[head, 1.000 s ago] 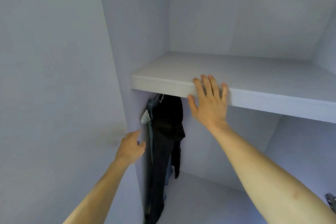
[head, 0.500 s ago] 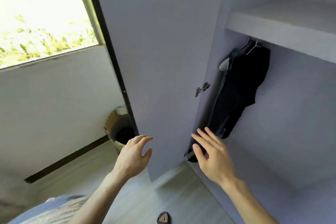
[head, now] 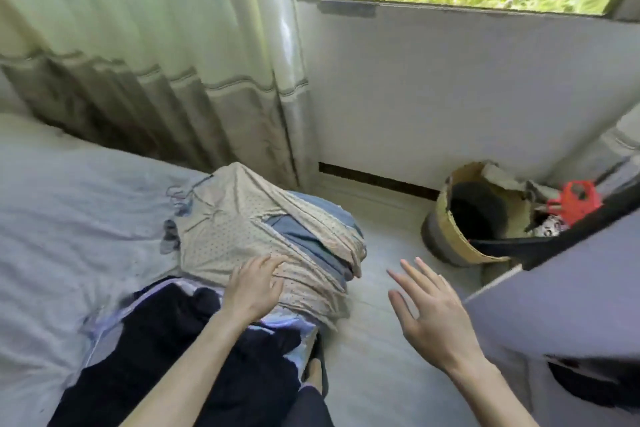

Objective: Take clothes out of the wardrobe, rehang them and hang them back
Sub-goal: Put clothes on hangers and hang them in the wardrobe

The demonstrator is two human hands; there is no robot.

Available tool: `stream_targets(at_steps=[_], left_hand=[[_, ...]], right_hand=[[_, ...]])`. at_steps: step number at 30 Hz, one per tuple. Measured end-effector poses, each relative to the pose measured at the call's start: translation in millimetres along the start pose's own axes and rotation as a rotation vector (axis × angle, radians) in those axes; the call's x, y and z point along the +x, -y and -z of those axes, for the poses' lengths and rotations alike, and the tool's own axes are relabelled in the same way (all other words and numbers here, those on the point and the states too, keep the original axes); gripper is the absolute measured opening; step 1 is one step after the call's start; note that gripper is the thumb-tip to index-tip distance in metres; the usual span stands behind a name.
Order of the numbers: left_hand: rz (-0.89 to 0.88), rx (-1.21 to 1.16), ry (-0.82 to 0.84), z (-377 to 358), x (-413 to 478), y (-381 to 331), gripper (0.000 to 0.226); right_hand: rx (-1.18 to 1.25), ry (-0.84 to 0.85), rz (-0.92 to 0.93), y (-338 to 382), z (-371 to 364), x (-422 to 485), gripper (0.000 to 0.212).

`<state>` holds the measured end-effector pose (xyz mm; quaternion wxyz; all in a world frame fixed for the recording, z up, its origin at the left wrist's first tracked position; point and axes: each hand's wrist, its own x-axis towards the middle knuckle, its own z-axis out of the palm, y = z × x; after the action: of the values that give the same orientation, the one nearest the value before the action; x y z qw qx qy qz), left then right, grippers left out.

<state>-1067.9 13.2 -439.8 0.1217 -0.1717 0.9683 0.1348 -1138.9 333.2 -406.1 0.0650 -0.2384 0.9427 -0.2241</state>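
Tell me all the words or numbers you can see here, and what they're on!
None: no word, number, brand or sign can be read anywhere in this picture.
The beige garment under the left hand carries only a pattern of small dots.
The red plastic thing near the basket is too blurred to show any label.

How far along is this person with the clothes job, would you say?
Done, it seems: a pile of clothes already lies on the bed. In hand: the left hand rests on the dotted beige garment on top, while the right hand hovers open, holding nothing. Left: rehanging each piece and putting it back, none of which shows yet.
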Motion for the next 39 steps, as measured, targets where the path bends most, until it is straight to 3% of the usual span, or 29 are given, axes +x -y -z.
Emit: stream_targets(at_steps=[5, 10, 17, 23, 28, 32, 34, 39], left_hand=[[0.295, -0.118, -0.014, 4, -19, 111, 0.046], [0.454, -0.203, 0.003, 1, -2, 206, 0.046], [0.574, -0.319, 0.141, -25, 71, 324, 0.049], [0.730, -0.550, 0.246, -60, 144, 381, 0.057], [0.878, -0.813, 0.121, -101, 179, 429, 0.068], [0.997, -1.011, 0.074, -127, 195, 444, 0.076], [1.028, -1.042, 0.010, -133, 203, 446, 0.071], [1.001, -1.048, -0.349, -115, 214, 425, 0.036]], right_hand=[[-0.068, 0.149, 0.229, 80, -44, 77, 0.049], [-0.150, 0.283, 0.370, 161, -97, 159, 0.050], [-0.298, 0.513, 0.362, 245, -195, 266, 0.051], [-0.429, 0.773, 0.318, 257, -305, 330, 0.054], [-0.555, 1.007, 0.255, 243, -389, 331, 0.066], [-0.567, 1.076, 0.189, 232, -420, 323, 0.070], [-0.558, 1.089, 0.189, 231, -424, 329, 0.071], [-0.471, 1.111, 0.158, 232, -409, 341, 0.067]])
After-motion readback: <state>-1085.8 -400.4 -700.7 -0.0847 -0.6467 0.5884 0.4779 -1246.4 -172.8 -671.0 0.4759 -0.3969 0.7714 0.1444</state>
